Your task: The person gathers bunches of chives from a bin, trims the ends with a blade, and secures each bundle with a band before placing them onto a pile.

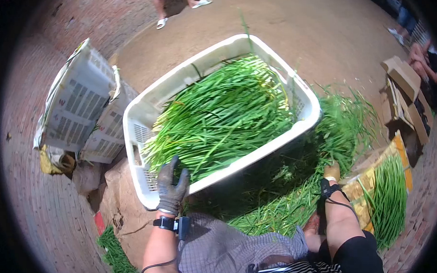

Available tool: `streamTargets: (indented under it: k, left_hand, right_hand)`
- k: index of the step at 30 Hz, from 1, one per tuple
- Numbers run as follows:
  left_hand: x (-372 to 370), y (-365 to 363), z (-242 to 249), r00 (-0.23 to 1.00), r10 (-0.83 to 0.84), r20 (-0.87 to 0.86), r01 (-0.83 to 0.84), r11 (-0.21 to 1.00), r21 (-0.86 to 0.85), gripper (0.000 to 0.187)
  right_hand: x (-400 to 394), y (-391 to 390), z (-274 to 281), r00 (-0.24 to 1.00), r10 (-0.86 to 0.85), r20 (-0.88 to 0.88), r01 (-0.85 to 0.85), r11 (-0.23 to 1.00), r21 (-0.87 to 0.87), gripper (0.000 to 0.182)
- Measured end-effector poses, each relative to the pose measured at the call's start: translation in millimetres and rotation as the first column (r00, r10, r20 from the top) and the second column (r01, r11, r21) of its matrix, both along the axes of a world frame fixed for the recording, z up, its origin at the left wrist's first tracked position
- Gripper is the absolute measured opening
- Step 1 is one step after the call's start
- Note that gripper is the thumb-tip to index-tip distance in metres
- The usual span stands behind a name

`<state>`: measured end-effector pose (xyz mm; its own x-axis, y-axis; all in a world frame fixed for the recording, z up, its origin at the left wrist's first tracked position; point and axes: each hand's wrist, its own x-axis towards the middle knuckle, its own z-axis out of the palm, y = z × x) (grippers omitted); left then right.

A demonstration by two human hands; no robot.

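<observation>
A large white plastic basket (pixel 220 174) stands tilted in front of me, with a thick layer of garlic chives (pixel 222 117) in it. My left hand (pixel 172 187), in a dark grey glove, is at the basket's near left rim. Its fingers reach over the rim by the chives, thumb apart, holding nothing that I can see. Off the basket's right side, my right hand (pixel 332 171), in a yellowish glove, grips a loose bunch of chives (pixel 344 125). The leaves of that bunch are smeared by motion, and the fingers are partly hidden.
Loose green leaves (pixel 279 216) litter the floor before my knees. A tied chive bundle (pixel 391 198) lies on yellow sacking at right, near an open cardboard box (pixel 404 91). Upright white crates (pixel 78 107) stand at left. Other people's legs (pixel 175 8) show at the top and right.
</observation>
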<state>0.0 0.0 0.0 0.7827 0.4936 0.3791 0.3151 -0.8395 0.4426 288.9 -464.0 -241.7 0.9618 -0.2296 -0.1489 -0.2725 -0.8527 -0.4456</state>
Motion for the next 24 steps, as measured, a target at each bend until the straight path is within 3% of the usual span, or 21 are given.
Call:
streamTargets:
  k: [1, 2, 3, 4, 5, 6, 7, 8, 9, 11, 12, 13, 14, 15, 16, 17, 18, 19, 21, 23, 24]
  left_hand:
    - [4.6, -13.9, -2.1, 1.0, 0.005, 0.007, -0.005, 1.0, -0.029, 0.045]
    - [7.3, -23.8, -7.8, 1.0, 0.008, 0.016, -0.007, 0.999, -0.048, 0.043]
    - [-7.0, 26.4, 16.3, 0.998, -0.003, 0.057, -0.002, 0.996, 0.085, 0.042]
    - [-6.5, 17.0, 14.7, 0.997, -0.009, 0.077, 0.004, 0.998, 0.066, 0.041]
    - [-4.7, 12.6, 14.9, 0.995, -0.009, 0.104, 0.002, 0.998, 0.065, 0.039]
    - [-9.1, 11.2, 15.0, 0.998, 0.003, 0.062, -0.004, 1.0, 0.003, 0.039]
    - [-13.1, 13.9, 15.9, 1.0, 0.003, 0.021, -0.002, 0.999, -0.053, 0.038]
    - [-13.9, 14.2, 12.4, 0.998, -0.001, 0.061, 0.003, 1.0, -0.029, 0.036]
    - [-14.1, 12.5, 18.5, 0.999, 0.003, 0.05, -0.001, 0.999, -0.032, 0.034]
    - [-17.6, 14.9, 14.9, 0.996, -0.016, 0.082, 0.02, 0.998, -0.054, 0.032]
    - [-19.3, 16.2, 11.3, 0.995, -0.028, 0.099, 0.037, 0.995, -0.091, 0.03]
    - [-21.3, 18.3, 8.0, 0.992, -0.042, 0.117, 0.057, 0.99, -0.126, 0.028]
    - [-22.8, 20.9, 5.7, 0.986, -0.066, 0.155, 0.087, 0.987, -0.133, 0.025]
    - [-23.2, 23.1, 5.6, 0.983, -0.073, 0.167, 0.099, 0.983, -0.153, 0.024]
    - [-23.7, 24.2, 5.2, 0.976, -0.079, 0.205, 0.115, 0.978, -0.172, 0.024]
    - [-24.8, 24.3, 5.3, 0.967, -0.09, 0.24, 0.138, 0.972, -0.192, 0.025]
    - [-26.3, 24.0, 6.0, 0.967, -0.098, 0.237, 0.153, 0.961, -0.228, 0.024]
    - [-27.9, 24.2, 7.4, 0.966, -0.109, 0.234, 0.171, 0.95, -0.262, 0.024]
    - [-34.6, 27.3, 12.0, 0.97, -0.157, 0.186, 0.207, 0.933, -0.294, 0.025]
    - [-43.5, 29.6, 18.6, 0.97, -0.223, 0.094, 0.241, 0.922, -0.302, 0.027]
    - [-50.7, 31.9, 25.5, 0.948, -0.311, -0.066, 0.27, 0.896, -0.352, 0.028]
  right_hand:
    - [8.2, -3.3, 3.6, 0.998, -0.046, 0.045, 0.042, 0.996, 0.081, 0.032]
    - [8.9, -7.9, -16.5, 0.974, -0.05, 0.222, 0.025, 0.993, 0.114, 0.023]
    - [1.1, 53.7, -79.5, 0.968, 0.047, 0.248, -0.13, 0.935, 0.33, 0.018]
    - [-19.7, 54.3, -54.6, 0.993, 0.098, 0.061, -0.115, 0.84, 0.53, 0.017]
    - [-21.0, 40.3, -119.6, 0.987, 0.089, -0.136, -0.035, 0.935, 0.354, 0.036]
    - [-50.2, 51.5, -74.3, 0.942, 0.261, -0.212, -0.199, 0.941, 0.272, 0.043]
    - [-63.5, 52.2, -95.0, 0.875, 0.352, -0.332, -0.273, 0.925, 0.263, 0.052]
    - [-75.4, 51.6, -85.7, 0.824, 0.343, -0.452, -0.193, 0.918, 0.345, 0.064]
    - [-91.7, 81.3, -0.7, 0.754, 0.228, -0.616, -0.25, 0.967, 0.052, 0.079]
    - [-62.3, 84.6, 31.8, 0.389, 0.427, -0.816, -0.678, 0.733, 0.06, 0.1]
    - [-42.6, 83.4, 37.6, 0.281, 0.505, -0.816, -0.813, 0.577, 0.077, 0.087]
    - [-36.8, 84.5, 66.6, 0.258, 0.563, -0.785, -0.483, 0.779, 0.399, 0.049]
    - [-55.5, 127.3, 162.5, 0.346, 0.52, -0.781, -0.237, 0.854, 0.463, 0.031]
    - [-73.3, 163.6, 244.6, 0.357, 0.664, -0.657, -0.193, 0.741, 0.643, 0.036]
    - [-87.4, 194.3, 293.7, 0.423, 0.739, -0.524, -0.303, 0.66, 0.687, 0.035]
    - [-90.0, 211.9, 314.3, 0.413, 0.869, -0.272, -0.385, 0.438, 0.812, 0.03]
    - [-96.3, 244.8, 330.0, 0.435, 0.885, -0.164, -0.57, 0.412, 0.711, 0.028]
    - [-100.1, 269.5, 341.6, 0.413, 0.911, -0.023, -0.591, 0.287, 0.754, 0.035]
    - [-123.1, 335.2, 356.7, 0.4, 0.913, 0.079, -0.571, 0.181, 0.801, 0.046]
    - [-122.2, 395.2, 330.9, 0.195, 0.964, 0.183, -0.716, 0.012, 0.698, 0.06]
    - [-132.6, 422.3, 324.3, 0.069, 0.967, 0.244, -0.823, -0.083, 0.562, 0.067]
